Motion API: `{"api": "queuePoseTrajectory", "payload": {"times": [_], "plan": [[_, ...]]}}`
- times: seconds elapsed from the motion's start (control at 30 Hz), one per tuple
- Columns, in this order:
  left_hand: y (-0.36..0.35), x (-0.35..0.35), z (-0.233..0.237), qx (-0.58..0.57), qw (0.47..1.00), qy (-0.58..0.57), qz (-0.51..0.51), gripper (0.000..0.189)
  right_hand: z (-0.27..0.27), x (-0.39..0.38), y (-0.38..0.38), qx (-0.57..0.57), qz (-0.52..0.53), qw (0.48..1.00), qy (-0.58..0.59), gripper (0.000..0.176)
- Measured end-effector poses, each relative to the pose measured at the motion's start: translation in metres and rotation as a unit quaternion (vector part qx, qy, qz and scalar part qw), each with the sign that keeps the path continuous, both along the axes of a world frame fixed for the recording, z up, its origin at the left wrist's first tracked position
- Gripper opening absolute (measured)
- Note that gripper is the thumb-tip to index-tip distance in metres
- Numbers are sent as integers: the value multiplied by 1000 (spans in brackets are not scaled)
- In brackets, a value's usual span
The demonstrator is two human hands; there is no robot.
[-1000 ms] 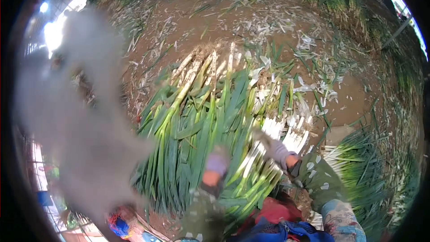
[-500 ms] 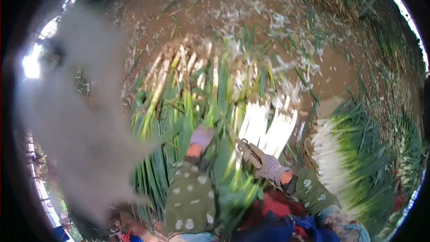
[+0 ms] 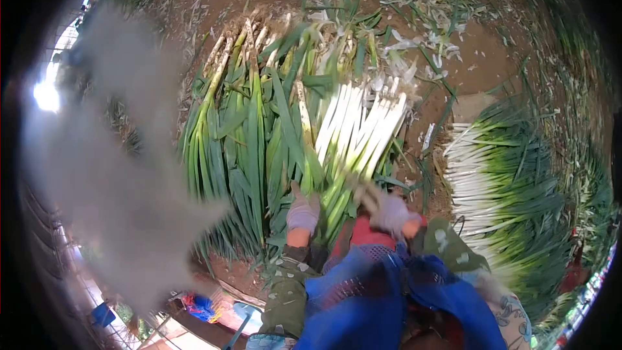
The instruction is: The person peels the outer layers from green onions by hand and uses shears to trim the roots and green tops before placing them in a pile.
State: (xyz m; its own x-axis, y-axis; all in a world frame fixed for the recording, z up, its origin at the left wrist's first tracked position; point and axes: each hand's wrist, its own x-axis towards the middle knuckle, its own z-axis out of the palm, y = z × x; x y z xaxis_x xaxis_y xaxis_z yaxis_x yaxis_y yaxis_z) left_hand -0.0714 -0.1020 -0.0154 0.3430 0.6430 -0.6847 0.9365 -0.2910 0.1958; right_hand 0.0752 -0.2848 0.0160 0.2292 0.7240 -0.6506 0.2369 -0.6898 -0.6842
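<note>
My left hand point(image 3: 303, 214), in a pale glove, is closed around the green leaves of an untrimmed leek point(image 3: 304, 113). The leek's soil-stained root end points away from me. To the right, my gloved right hand point(image 3: 392, 215) grips a tan-handled tool point(image 3: 366, 196); motion smears it, and its working end cannot be made out. Several peeled leeks point(image 3: 363, 123) with bright white stems lie side by side just beyond the right hand. A pile of untrimmed leeks point(image 3: 243, 116), brown at the roots, spreads left of and beyond my left hand.
Stacked cleaned leeks point(image 3: 473, 178) lie at the right, white ends toward me. Peeled skins and leaf scraps point(image 3: 414, 42) litter the brown soil point(image 3: 483, 58). A grey blur point(image 3: 129, 188) covers much of the left side. Blue cloth point(image 3: 353, 298) covers my lap.
The view has tilted down, showing more of my lap. My left hand has drawn toward me along with a leek, and my right hand has come nearer my lap with the tool.
</note>
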Motion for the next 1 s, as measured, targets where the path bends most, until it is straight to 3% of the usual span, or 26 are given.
{"api": "queuePoseTrajectory", "payload": {"times": [0.03,0.07,0.13,0.23,0.3,0.4,0.47,0.5,0.57,0.6,0.63,0.7,0.73,0.77,0.8,0.9,0.97,1.0], "plan": [[-3,-1,0,3,1000,-2,-3,81,5,15,4,-68,-58,996,-5,90],[-6,-1,-1,20,999,4,-25,80,-12,9,-2,47,5,997,-63,85],[-4,-1,2,40,998,12,-48,79,-14,-26,-1,22,80,996,-42,84],[-1,-8,3,42,994,94,-45,77,-10,-11,-3,55,144,985,-77,74],[2,-5,1,70,989,60,-118,73,-6,19,0,77,64,992,-83,71],[-4,4,14,43,989,112,-85,71,39,-5,9,12,152,988,-16,74],[-6,9,16,32,990,114,-82,74,11,-1,5,58,139,984,-94,79],[-10,5,18,34,992,97,-71,73,8,4,6,79,132,979,-135,81],[-13,-7,15,40,994,79,-60,73,13,29,10,2,97,992,-77,82],[-14,-16,7,28,997,50,-47,72,26,21,9,71,114,987,-82,83],[-13,-25,0,17,999,22,-34,71,42,8,12,-9,138,989,-52,82],[-14,-34,4,27,1000,0,-1,65,47,-4,8,31,174,983,-58,82],[-13,-46,-7,19,997,-73,9,62,50,-3,3,60,189,978,-63,81],[-14,-57,-12,8,990,-142,19,59,-4,-4,-1,116,177,961,-176,79],[-16,-58,-7,15,988,-151,35,53,5,7,1,38,120,987,-102,78],[-14,-55,2,-15,990,-119,71,52,51,5,0,20,245,967,-64,76],[-7,-67,-15,-12,987,-148,69,52,2,-17,-24,83,154,984,-27,76],[1,-83,-35,-82,971,-188,121,46,-16,-7,-28,123,168,971,-119,76]]}}
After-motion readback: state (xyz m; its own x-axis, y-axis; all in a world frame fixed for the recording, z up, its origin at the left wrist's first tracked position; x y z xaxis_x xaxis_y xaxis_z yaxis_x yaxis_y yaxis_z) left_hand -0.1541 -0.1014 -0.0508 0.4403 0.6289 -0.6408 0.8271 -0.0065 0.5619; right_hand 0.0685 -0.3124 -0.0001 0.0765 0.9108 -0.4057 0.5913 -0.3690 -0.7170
